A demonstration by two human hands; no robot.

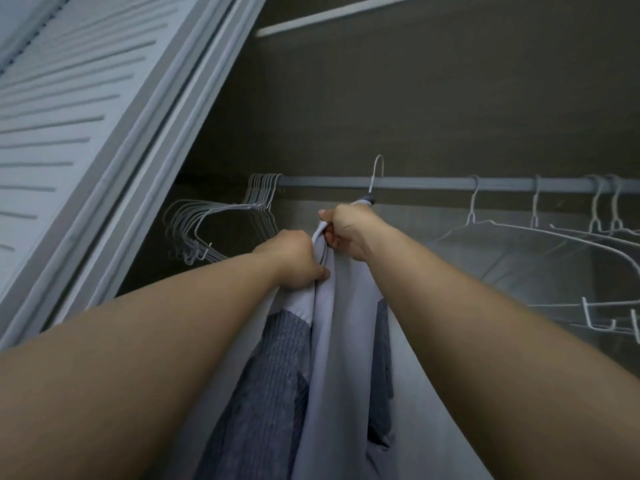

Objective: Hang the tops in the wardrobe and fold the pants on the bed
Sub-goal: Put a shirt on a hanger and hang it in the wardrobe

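Note:
A pale grey top (343, 358) with darker ribbed blue panels hangs down between my forearms, inside the open wardrobe. My left hand (294, 261) grips a fold of its fabric near the shoulder. My right hand (349, 230) grips the top's upper edge together with a white wire hanger (377, 174). The hanger's hook rises in front of the grey wardrobe rail (433, 184), its tip above the rail; I cannot tell whether it rests on it.
A bunch of several empty wire hangers (221, 216) hangs at the rail's left end. More empty hangers (540, 230) hang on the right. A louvred wardrobe door (69, 116) stands at the left, and a shelf edge (339, 15) runs above.

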